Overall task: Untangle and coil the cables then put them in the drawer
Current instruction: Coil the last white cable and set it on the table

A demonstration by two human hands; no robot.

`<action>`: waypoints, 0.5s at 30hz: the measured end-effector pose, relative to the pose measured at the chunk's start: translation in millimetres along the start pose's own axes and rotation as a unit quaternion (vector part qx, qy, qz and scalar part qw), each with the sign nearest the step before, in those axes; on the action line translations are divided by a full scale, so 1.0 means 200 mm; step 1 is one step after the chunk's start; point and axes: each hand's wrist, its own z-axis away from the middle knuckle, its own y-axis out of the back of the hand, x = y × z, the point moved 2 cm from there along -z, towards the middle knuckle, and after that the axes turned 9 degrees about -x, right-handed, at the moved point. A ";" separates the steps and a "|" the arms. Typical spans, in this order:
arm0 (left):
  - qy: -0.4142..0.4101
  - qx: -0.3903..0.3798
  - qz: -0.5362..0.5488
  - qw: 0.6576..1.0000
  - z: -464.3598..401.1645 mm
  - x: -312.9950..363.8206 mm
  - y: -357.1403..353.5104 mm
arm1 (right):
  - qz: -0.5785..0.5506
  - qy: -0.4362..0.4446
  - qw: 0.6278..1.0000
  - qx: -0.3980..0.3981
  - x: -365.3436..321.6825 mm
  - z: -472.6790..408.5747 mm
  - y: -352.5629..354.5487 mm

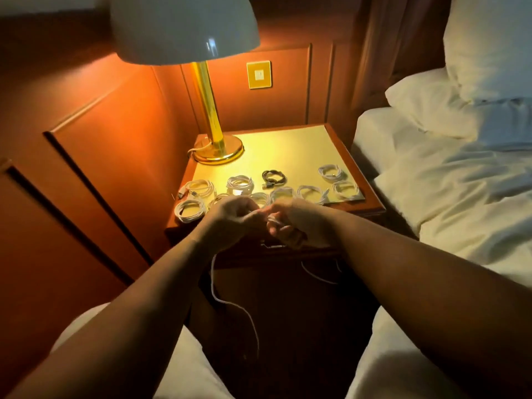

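Observation:
Both hands meet in front of the nightstand's front edge. My left hand (pixel 230 218) pinches a white cable (pixel 230 303) whose loose end hangs down in a long curve between my knees. My right hand (pixel 290 224) grips a few turns of the same cable. Another stretch of it (pixel 318 277) loops below my right wrist. Several coiled white cables (pixel 239 184) and one coiled black cable (pixel 273 177) lie on the nightstand top (pixel 288 151). The drawer front (pixel 247 254) sits behind and below my hands, mostly hidden, with a metal handle (pixel 272 246) partly showing.
A brass lamp (pixel 216 148) with a white shade stands at the nightstand's back left. Wood-panelled wall with a switch plate (pixel 259 74) lies behind. A bed (pixel 449 180) with white sheets and pillows fills the right. My knees in light cloth (pixel 184 370) frame the bottom.

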 end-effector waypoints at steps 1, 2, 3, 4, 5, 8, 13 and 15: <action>0.002 0.008 0.070 0.998 0.00 -0.05 -0.03 | -0.055 -0.003 0.998 -0.031 0.04 -0.01 0.00; 0.002 0.017 0.122 0.992 0.01 -0.09 -0.06 | -0.098 -0.005 0.994 -0.057 0.09 -0.02 -0.01; 0.002 0.023 0.153 0.988 0.01 -0.12 -0.09 | -0.139 -0.007 0.987 -0.081 0.13 -0.04 -0.02; 0.001 0.026 0.170 0.985 0.01 -0.14 -0.12 | -0.182 -0.007 0.978 -0.098 0.17 -0.06 -0.03; 0.003 0.030 0.182 0.983 0.01 -0.16 -0.15 | -0.226 -0.006 0.968 -0.109 0.20 -0.07 -0.04; 0.038 0.020 0.245 0.968 -0.01 -0.20 -0.23 | -0.339 0.042 0.928 -0.148 0.28 -0.12 -0.04; 0.097 0.015 0.387 0.917 -0.05 -0.19 -0.33 | -0.400 0.161 0.898 -0.094 0.25 -0.16 0.00; 0.125 -0.031 0.445 0.886 -0.07 -0.21 -0.38 | -0.397 0.222 0.890 -0.030 0.24 -0.18 0.04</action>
